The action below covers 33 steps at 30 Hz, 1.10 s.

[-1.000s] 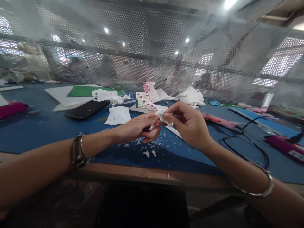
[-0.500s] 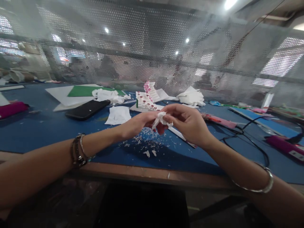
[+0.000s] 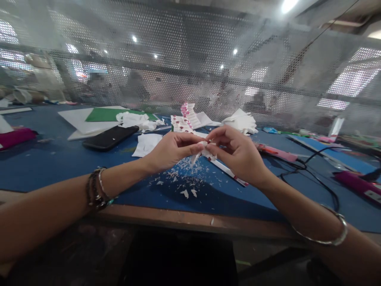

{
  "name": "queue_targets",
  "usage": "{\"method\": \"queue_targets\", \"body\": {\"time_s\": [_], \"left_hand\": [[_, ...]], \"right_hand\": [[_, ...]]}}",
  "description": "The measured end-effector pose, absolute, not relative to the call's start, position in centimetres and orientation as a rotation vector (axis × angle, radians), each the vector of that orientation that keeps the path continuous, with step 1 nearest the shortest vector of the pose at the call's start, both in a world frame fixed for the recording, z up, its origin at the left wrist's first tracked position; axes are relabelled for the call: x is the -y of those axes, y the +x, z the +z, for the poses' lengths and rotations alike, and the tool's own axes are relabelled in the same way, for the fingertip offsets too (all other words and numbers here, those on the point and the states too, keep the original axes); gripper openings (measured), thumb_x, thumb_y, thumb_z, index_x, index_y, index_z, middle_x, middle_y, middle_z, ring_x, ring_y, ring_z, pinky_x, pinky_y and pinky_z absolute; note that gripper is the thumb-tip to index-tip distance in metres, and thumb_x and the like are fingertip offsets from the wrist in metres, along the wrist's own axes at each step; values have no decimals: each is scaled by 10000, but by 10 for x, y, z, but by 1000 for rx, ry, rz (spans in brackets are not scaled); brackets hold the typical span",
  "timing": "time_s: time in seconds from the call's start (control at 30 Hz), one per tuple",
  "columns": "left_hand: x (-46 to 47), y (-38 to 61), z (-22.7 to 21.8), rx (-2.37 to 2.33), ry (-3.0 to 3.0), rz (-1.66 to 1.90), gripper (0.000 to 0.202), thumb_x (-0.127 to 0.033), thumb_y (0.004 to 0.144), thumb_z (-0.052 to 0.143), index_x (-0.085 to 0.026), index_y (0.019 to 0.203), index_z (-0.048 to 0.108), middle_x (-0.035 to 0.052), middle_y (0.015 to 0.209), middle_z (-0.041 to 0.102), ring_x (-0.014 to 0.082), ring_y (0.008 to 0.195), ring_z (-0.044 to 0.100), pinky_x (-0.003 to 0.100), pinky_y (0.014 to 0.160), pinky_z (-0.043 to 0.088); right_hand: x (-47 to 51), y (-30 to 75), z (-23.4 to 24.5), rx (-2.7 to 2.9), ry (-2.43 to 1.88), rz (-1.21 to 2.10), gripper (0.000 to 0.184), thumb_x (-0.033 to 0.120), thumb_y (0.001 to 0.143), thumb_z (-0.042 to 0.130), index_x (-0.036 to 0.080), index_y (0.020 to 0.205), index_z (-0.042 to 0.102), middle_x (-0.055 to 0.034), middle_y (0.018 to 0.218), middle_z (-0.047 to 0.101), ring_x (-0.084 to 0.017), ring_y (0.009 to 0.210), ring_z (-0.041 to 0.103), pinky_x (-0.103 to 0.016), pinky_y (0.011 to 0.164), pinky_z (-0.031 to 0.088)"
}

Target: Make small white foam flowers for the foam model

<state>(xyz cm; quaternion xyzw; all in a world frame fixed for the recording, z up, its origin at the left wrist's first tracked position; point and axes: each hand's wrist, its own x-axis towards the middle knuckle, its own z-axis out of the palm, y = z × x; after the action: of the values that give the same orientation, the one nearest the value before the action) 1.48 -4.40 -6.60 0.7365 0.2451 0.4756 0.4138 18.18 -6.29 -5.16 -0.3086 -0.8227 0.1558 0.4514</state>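
Observation:
My left hand [image 3: 169, 153] and my right hand [image 3: 238, 157] meet above the blue table mat [image 3: 53, 163], both pinching one small crumpled white paper piece [image 3: 204, 151] between their fingertips. Several tiny white paper scraps [image 3: 186, 178] lie scattered on the mat right under the hands. Dark bead bracelets circle my left wrist and a silver bangle sits on my right forearm. Just behind the hands stands a folded white paper piece with pink dots [image 3: 184, 119].
A black phone [image 3: 110, 138] and white paper sheets [image 3: 147, 143] lie at the left back, with a green sheet [image 3: 104, 114] beyond. A pink tool [image 3: 278, 152] and black cables [image 3: 309, 171] run at the right. A perforated screen [image 3: 190, 71] closes the back; people sit behind it.
Both hands rose slightly and drew closer, turning the paper piece between the fingertips. More of the scrap pile under them shows now.

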Motion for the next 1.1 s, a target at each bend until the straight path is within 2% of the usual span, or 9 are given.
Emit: {"method": "queue_targets", "body": {"time_s": [0.13,0.23,0.43,0.63,0.83,1.1], "left_hand": [[43,17,-66,-571,1716,1239,119,-208,660,639,-146,761,648,-11,686,637,67,617,539,169,589,426],[41,17,-67,-475,1621,1224,127,-203,616,678,-151,727,644,-20,685,632,65,636,544,166,604,424],[36,14,-70,-366,1582,1128,139,-217,617,681,-175,748,656,-25,684,637,66,637,549,176,609,429],[35,15,-68,-422,1606,1203,122,-170,616,674,-148,729,633,-30,677,629,60,647,552,166,616,426],[39,17,-66,-507,1613,1239,121,-139,599,664,-133,686,580,-38,644,599,52,603,541,164,592,428],[39,16,-67,-606,1744,1297,151,-204,628,650,-126,719,558,-21,660,585,65,610,538,188,602,431]], "right_hand": [[65,182,-53,2023,-643,190,41,163,749,540,177,782,520,24,698,565,-72,644,554,-184,568,458],[66,183,-54,2020,-602,57,67,123,747,536,184,774,530,34,700,583,-58,630,555,-166,571,454],[66,183,-53,2017,-602,7,92,92,746,529,177,782,529,39,688,578,-42,602,539,-144,541,441],[62,185,-52,2088,-497,-40,159,101,759,522,180,891,560,-5,817,576,-78,713,521,-197,605,453],[63,184,-52,2107,-465,-204,130,66,750,523,159,807,595,-19,746,567,-77,656,507,-203,563,416],[65,186,-49,2099,-553,-240,125,106,754,536,181,792,629,-10,739,588,-83,639,528,-217,564,425]]}}
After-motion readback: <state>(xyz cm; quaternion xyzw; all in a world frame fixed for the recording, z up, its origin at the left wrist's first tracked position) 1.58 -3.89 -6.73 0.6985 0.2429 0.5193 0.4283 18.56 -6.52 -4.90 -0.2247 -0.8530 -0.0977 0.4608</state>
